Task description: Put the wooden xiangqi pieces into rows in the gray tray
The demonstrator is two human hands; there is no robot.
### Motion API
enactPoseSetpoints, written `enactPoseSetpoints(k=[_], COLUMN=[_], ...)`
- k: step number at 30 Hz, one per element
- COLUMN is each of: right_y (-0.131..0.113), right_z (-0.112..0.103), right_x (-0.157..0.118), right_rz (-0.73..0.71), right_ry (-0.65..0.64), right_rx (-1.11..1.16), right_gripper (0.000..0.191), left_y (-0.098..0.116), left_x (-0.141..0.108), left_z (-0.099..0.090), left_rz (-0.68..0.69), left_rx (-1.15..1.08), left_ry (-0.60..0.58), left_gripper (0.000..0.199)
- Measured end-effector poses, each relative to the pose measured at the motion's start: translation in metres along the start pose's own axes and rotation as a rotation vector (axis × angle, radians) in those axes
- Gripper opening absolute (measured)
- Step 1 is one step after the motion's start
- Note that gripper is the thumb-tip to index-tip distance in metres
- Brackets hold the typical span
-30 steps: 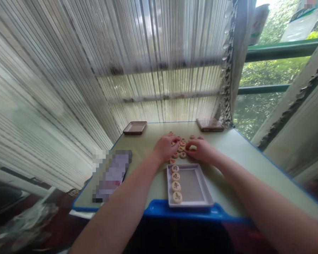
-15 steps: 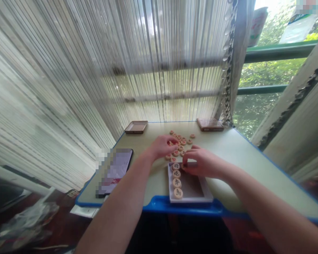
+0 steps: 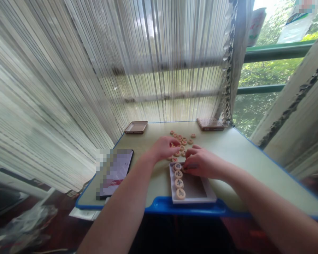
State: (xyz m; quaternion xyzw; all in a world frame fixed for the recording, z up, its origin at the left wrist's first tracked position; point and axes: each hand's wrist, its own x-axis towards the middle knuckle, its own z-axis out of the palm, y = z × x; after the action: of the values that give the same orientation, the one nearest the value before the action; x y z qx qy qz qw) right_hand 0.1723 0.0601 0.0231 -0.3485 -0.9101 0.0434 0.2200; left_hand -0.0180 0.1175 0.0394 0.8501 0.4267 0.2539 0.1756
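Observation:
Round wooden Chinese chess pieces lie loosely grouped at the middle of the table. Over the near left part of this group is my left hand, its fingers curved and thumb held apart; some pieces are hidden under it. An open shallow box sits at the near table edge, with a column of black-lettered pieces along its left wall. At the box's far end my right hand pinches a Chinese chess piece beside the top of that column, mostly covered by the fingers.
A phone lies on the left side of the table. At the back stand an open brown lid on the left and a flat brown box on the right. Sheer curtains hang behind the table.
My left hand's fingers have shifted slightly nearer among the pieces. The right hand stays at the box's far end with its piece. The view has moved a little.

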Motion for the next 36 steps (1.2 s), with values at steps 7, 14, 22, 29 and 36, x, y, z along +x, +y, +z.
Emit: enactPoseSetpoints(k=[7, 14, 22, 29, 36], right_y=[-0.002, -0.007, -0.012, -0.01, -0.005], right_z=[0.001, 0.001, -0.001, 0.005, -0.001], right_x=[0.002, 0.003, 0.006, 0.009, 0.004], right_rz=[-0.005, -0.011, -0.024, -0.068, 0.0], right_ry=[0.034, 0.018, -0.033, 0.033, -0.003], right_rx=[0.042, 0.029, 0.067, 0.08, 0.067], right_gripper=[0.011, 0.011, 0.013, 0.012, 0.008], left_y=[0.007, 0.006, 0.006, 0.005, 0.003], left_x=[-0.001, -0.002, -0.002, -0.001, -0.001], left_z=[-0.003, -0.002, -0.003, -0.004, -0.003], left_rz=[0.0, 0.018, 0.038, 0.042, 0.022], left_rx=[0.003, -0.002, 0.011, 0.027, 0.047], left_ry=[0.005, -0.002, -0.011, -0.012, -0.004], left_gripper=[0.022, 0.023, 0.024, 0.023, 0.024])
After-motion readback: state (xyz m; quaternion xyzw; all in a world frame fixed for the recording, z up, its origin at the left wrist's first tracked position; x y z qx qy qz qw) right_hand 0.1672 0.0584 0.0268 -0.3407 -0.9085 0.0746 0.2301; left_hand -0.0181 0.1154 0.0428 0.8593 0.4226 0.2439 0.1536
